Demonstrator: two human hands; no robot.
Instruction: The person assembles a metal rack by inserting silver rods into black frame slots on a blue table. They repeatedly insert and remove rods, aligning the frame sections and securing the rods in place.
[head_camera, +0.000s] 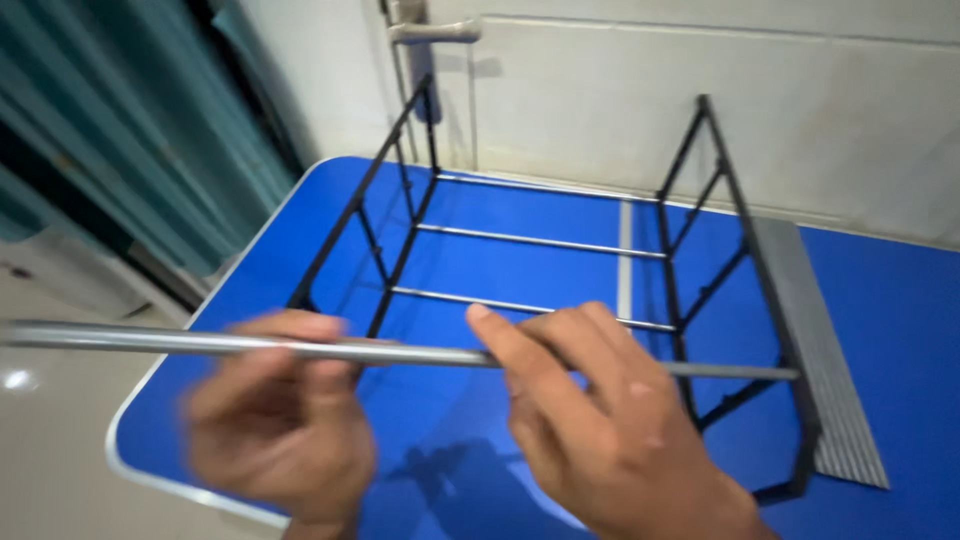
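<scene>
Metal rod (400, 352), long, thin and silvery, lies level across the lower half of the view, and you hold it with both hands above the near part of the blue table (900, 330). Your left hand (275, 420) is blurred; its fingers curl up around the rod from below, so its grip looks clenched on the rod, though the blur hides exactly how. Your right hand (610, 420) is sharper: thumb and fingers close over the rod near its middle, grasping it. To the left the rod runs out past the table's left edge, over the pale floor (50, 450); its right end reaches the right-hand side frame of the black rack (740, 260) near that frame's lower front part, and you cannot tell from here whether the tip touches or sits in it.

The rack stands on the table beyond your hands, towards the far edge. It has two black side frames, one near the table's far left corner and one to the right of centre, joined by three silvery crossbars (540, 242) set one behind the other. A grey ribbed strip (820, 350) lies flat on the table just right of the right-hand frame. Behind the far edge is a pale wall with a door handle (430, 30), and teal curtains (130, 130) hang off to the left.
</scene>
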